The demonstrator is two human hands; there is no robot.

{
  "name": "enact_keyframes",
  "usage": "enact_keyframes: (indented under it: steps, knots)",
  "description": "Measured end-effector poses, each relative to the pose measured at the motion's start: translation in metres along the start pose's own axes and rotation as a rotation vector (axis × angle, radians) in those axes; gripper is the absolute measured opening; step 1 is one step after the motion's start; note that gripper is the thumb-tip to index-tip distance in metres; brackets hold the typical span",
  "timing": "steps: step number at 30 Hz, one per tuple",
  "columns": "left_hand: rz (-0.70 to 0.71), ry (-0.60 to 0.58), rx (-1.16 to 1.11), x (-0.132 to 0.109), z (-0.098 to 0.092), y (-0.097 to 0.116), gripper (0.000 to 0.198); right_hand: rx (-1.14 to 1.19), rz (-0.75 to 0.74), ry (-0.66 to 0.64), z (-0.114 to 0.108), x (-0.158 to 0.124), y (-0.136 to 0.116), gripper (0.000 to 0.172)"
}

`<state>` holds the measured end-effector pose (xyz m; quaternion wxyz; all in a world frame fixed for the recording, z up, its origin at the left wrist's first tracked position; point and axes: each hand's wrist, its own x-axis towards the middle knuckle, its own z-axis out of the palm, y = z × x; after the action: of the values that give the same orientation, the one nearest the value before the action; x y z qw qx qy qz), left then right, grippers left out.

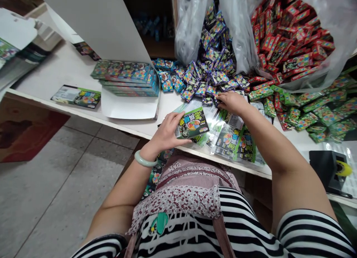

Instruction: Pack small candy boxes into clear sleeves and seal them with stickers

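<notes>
My left hand point(169, 131), with a pale green bangle at the wrist, grips a black and green candy packet point(193, 123) by its left end, over the table's front edge. My right hand point(232, 102) is at the near edge of a pile of small purple candy boxes point(220, 78). Its fingers are bent together on a small purple box point(208, 100), partly hidden by the hand. Beneath my forearms lie flat black and green candy bags point(230, 139) in clear plastic.
Blue boxes point(166, 81) adjoin the purple ones. Red boxes point(295, 38) fill a clear bag; green boxes point(331, 109) lie at right. A white carton point(126, 105) holds stacked packs point(128, 76). Another packet point(76, 96) lies left. A tape dispenser point(326, 168) stands right.
</notes>
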<state>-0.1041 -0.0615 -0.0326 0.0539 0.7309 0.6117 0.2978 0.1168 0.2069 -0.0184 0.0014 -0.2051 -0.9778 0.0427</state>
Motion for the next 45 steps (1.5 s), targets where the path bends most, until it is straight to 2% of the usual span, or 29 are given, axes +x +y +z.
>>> enact_keyframes:
  steps: [3,6,8,10,11,13,15,18,20,23,25,26,28,30,31,33,35,37,39,42,45]
  knots:
    - [-0.006,0.006,-0.002,-0.001,0.001,0.000,0.107,-0.041,0.118,0.074,-0.005,-0.012,-0.006,0.041]
    - [-0.024,0.004,-0.011,-0.002,0.000,-0.001,0.107,0.059,0.272,0.372,-0.004,-0.028,-0.006,0.039]
    - [-0.030,0.008,-0.017,-0.002,-0.001,-0.001,0.106,0.261,0.380,0.585,0.000,-0.040,-0.004,0.037]
    - [-0.028,0.007,-0.020,-0.001,-0.001,-0.002,0.105,0.564,0.493,0.680,0.006,-0.055,-0.005,0.038]
    - [-0.027,0.002,-0.022,0.000,-0.001,-0.002,0.105,0.727,0.541,0.665,0.008,-0.062,-0.007,0.040]
    - [-0.031,-0.014,-0.022,0.002,0.000,-0.001,0.106,1.020,0.601,0.557,0.012,-0.076,-0.012,0.044]
    - [-0.041,-0.029,-0.020,0.005,0.001,0.000,0.106,1.214,0.653,0.464,0.014,-0.088,-0.021,0.042]
    - [-0.034,-0.032,-0.016,0.007,0.003,0.003,0.105,1.253,0.785,0.469,0.014,-0.102,-0.036,0.036]
    - [-0.021,-0.030,-0.010,0.006,0.003,0.003,0.104,1.081,0.829,0.427,0.011,-0.111,-0.047,0.030]
    - [-0.017,-0.044,0.009,0.004,0.001,0.002,0.105,0.650,0.686,0.216,0.001,-0.125,-0.058,0.021]
    - [-0.030,-0.057,0.024,0.003,-0.001,0.002,0.105,0.435,0.528,0.166,-0.008,-0.130,-0.058,0.020]
    - [-0.036,-0.061,0.028,0.003,-0.001,0.002,0.105,0.374,0.452,0.178,-0.012,-0.130,-0.056,0.027]
    - [-0.034,-0.066,0.029,0.004,-0.001,0.003,0.106,0.305,0.324,0.193,-0.015,-0.125,-0.048,0.053]
    - [-0.015,-0.072,0.019,0.005,0.000,0.005,0.106,0.268,0.244,0.124,-0.012,-0.115,-0.040,0.073]
    - [-0.004,-0.076,0.013,0.006,0.001,0.006,0.106,0.260,0.225,0.075,-0.008,-0.109,-0.037,0.077]
    - [0.012,-0.084,0.005,0.006,0.002,0.008,0.106,0.272,0.210,0.031,-0.003,-0.102,-0.034,0.070]
    - [0.012,-0.085,-0.002,0.006,0.002,0.008,0.106,0.338,0.203,0.122,-0.004,-0.101,-0.038,0.056]
    - [0.008,-0.078,-0.018,0.005,0.001,0.007,0.107,0.443,0.158,0.254,-0.014,-0.107,-0.045,0.049]
    - [0.014,-0.074,-0.040,0.006,0.001,0.005,0.109,0.521,0.044,0.293,-0.031,-0.114,-0.053,0.049]
    - [0.051,-0.083,-0.069,0.009,0.002,0.004,0.109,0.501,-0.154,0.200,-0.055,-0.120,-0.062,0.049]
    - [0.115,-0.105,-0.073,0.013,0.004,0.004,0.109,0.412,-0.224,0.108,-0.068,-0.116,-0.067,0.046]
